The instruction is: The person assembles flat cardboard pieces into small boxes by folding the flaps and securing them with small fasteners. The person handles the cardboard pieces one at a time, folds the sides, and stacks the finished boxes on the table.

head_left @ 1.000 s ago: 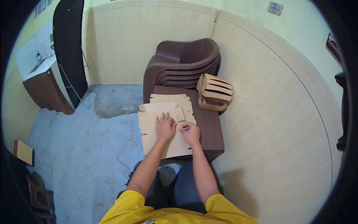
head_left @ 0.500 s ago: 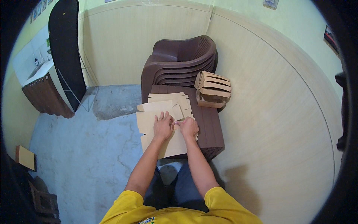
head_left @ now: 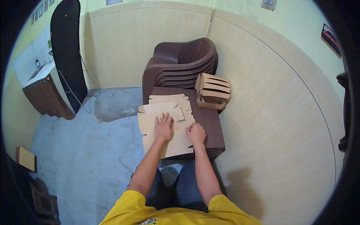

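Note:
Flat, die-cut cardboard blanks (head_left: pixel 176 147) with notched edges lie overlapping on a brown slatted surface (head_left: pixel 214 127). My left hand (head_left: pixel 164 127) rests spread on the top cardboard, its fingers stretched away from me. A small folded flap (head_left: pixel 176 126) shows beside its fingertips. At the right edge of the cardboard my right hand (head_left: pixel 196 134) is closed, fingers curled in. What it holds, if anything, is hidden.
A stack of brown plastic chairs (head_left: pixel 180 63) stands behind the slatted surface. Folded cardboard boxes (head_left: pixel 213 90) sit at its far right, near the wood-panelled wall (head_left: pixel 277 112). A tall black board (head_left: pixel 65 56) on a metal frame leans at the left, beside a sink counter (head_left: pixel 43 73).
My right hand has moved right and slightly toward me, away from the left fingertips, and its fingers are curled in. My left hand has stayed on the cardboard.

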### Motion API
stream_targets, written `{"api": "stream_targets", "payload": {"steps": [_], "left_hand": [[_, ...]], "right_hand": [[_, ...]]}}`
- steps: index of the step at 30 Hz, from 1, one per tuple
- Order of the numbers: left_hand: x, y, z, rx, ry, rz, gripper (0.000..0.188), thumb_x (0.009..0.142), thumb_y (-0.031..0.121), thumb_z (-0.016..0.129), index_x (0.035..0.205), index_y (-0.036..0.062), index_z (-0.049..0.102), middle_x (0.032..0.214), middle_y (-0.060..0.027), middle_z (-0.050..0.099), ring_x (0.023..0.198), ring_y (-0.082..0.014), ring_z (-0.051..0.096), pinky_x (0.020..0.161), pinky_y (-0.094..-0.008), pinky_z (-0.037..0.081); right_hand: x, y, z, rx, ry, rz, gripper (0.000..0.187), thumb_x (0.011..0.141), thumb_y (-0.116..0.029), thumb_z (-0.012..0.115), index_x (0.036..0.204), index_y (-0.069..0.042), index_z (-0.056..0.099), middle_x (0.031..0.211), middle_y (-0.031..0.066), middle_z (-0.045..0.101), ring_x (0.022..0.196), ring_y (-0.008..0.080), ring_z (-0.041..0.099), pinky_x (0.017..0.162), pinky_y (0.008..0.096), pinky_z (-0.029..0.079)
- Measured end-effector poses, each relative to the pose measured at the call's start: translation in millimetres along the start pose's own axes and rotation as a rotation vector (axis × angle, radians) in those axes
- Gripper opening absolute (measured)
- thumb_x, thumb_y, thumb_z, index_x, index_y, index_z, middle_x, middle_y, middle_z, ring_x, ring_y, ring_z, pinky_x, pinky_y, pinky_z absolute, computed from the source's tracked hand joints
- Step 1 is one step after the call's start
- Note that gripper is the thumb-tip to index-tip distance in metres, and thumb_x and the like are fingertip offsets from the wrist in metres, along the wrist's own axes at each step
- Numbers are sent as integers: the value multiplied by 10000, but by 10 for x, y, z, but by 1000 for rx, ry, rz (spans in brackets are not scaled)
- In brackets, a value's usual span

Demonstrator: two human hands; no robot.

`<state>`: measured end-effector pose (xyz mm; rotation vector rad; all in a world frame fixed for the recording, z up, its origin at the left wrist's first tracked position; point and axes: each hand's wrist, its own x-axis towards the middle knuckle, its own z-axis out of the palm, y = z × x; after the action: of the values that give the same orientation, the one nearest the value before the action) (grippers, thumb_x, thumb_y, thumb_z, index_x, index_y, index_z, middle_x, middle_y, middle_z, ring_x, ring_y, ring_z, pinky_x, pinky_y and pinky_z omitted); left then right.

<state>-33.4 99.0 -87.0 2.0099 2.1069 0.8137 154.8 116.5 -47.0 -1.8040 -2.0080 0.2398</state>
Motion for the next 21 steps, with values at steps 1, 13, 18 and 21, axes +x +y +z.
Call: {"api": "stream_targets", "payload": {"steps": [1,13,18,21], "left_hand": [[8,4,-4,-3,1,-9,235,1057,252,553,1255,149,628,1692,-142,449,1617,-346,329,1327,-599,176],[4,51,-72,-31,23,-22,246,1033,275,580,1233,145,642,1672,-144,470,1607,-346,342,1327,-597,178],[0,54,-51,-10,-20,-34,402,1012,439,598,1283,147,657,1680,-143,469,1614,-343,331,1329,-592,168],[89,25,-93,31,-62,-14,480,1002,502,607,1328,155,667,1689,-142,459,1621,-340,320,1325,-608,161]], "right_hand": [[-70,8,-28,2,19,-35,278,913,-327,805,1008,-66,787,1065,174,758,993,392,758,859,517,603],[-347,-260,-95,34,-52,80,446,856,-364,848,1084,8,754,1083,264,735,1043,425,742,898,522,601],[-297,-8,-39,388,-35,53,335,785,-149,844,1075,3,775,1071,222,757,1004,378,752,910,469,595],[-242,58,50,494,-56,71,310,747,-58,819,1050,-1,784,1020,185,771,960,343,760,909,444,593]]}}
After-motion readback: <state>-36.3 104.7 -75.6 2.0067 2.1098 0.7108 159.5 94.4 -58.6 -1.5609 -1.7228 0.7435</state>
